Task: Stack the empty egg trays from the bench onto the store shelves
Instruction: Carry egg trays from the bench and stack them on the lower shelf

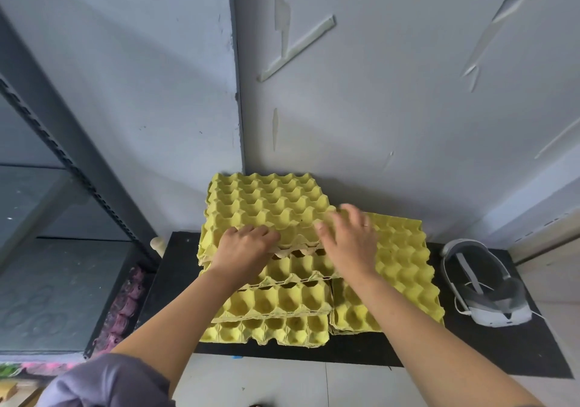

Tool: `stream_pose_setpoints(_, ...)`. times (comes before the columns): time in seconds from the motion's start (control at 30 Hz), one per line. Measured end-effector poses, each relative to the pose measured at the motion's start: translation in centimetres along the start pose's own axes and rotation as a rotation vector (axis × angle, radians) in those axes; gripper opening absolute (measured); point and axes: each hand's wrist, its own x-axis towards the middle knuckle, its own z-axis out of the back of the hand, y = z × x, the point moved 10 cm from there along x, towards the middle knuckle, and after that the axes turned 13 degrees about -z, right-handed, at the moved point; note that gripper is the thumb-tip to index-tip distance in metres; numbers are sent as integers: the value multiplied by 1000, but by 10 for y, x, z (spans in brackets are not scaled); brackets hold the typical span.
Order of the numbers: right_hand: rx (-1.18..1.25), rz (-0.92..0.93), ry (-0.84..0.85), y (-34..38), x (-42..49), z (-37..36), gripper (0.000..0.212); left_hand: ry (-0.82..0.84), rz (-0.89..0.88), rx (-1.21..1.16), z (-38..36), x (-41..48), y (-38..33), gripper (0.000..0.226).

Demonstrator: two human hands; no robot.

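You're facing a pale grey wall [408,108] with peeling strips on it; dark metal shelving [69,143] stands left, black bench [502,353] ahead, light floor tiles [282,384] near.

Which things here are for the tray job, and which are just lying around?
For the job: top egg trays, gripped by the left hand; right hand; lower tray stack; black bench; dark shelves.
Just lying about: white headset; purple stuff beside the shelves.

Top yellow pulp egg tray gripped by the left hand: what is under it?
More yellow pulp egg trays, stepped toward the front, on the black bench. The top yellow tray hides their rear parts and how many there are.
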Motion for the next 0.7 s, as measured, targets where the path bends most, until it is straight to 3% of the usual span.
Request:
stream_pose_setpoints(0.07, 117, -277, 26, -29, 10, 5, 55, -1, 10, -8, 2, 2, 2, 29)
stream_pose_setpoints(0.17, 727, -756, 364, -57, 3, -30, 69, 7, -11, 1, 6, 4, 0, 30)
stream_pose_setpoints(0.23, 1006, -978, 455, -63, -9, -44, 62, 50, -30, -25, 3, 5, 1, 29)
stream_pose_setpoints(0.33, 952, -1043, 474, -74, -10, -55, 37, 43, -88, 2, 6, 5, 4, 22)
stream_pose_setpoints(0.43, 868, -1006, 491, -69, -7, -58, 15, 12, -36, -46, 11, 4, 17, 13)
stream_pose_setpoints(0.47, 855, -984, 485, -66, -4, -57, 17, 4, 38, -82, 13, 3, 27, 9)
stream_pose_setpoints(0.6, 823, -979, 579, -56, -1, -53, 13, 287, 384, -203, -21, -22, 66, 41)
stream_pose_setpoints(0.7, 815, -1043, 657, -55, -8, -52, 12, 378, 579, -289, -38, -49, 82, 57)
